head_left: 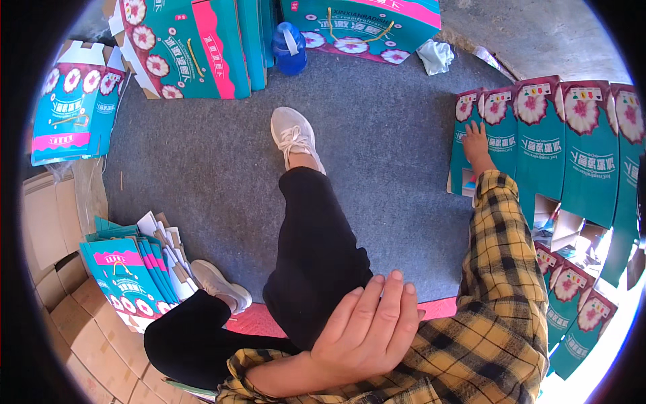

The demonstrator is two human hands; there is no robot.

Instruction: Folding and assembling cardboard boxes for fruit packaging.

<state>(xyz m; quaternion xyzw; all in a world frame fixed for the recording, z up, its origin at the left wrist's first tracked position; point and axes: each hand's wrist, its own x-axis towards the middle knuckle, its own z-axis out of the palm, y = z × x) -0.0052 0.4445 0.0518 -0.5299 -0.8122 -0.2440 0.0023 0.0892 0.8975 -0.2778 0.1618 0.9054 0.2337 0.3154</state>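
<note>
Head view shows a right hand (pixel 476 145), fingers (pixel 475 128) spread, on the end teal carton (pixel 461 161) of a seemingly opened-out row (pixel 589 168) at right, the left hand (pixel 363 330) apparently empty, fingers together, while flat-looking cartons (pixel 120 269) by a shoe (pixel 225 286) appear unopened.

Shirt (pixel 437 357): checked, mustard yellow and black, loose cut; long sleeves (pixel 505 242); right cuff (pixel 496 185) gathered. Trousers (pixel 316 249): plain black, tapered toward the ankle. Shoes (pixel 303 138): one pair, pale, low-cut; light laces (pixel 293 140) on the right. Left hand (pixel 367 330) and right hand (pixel 476 145): bare.
</note>
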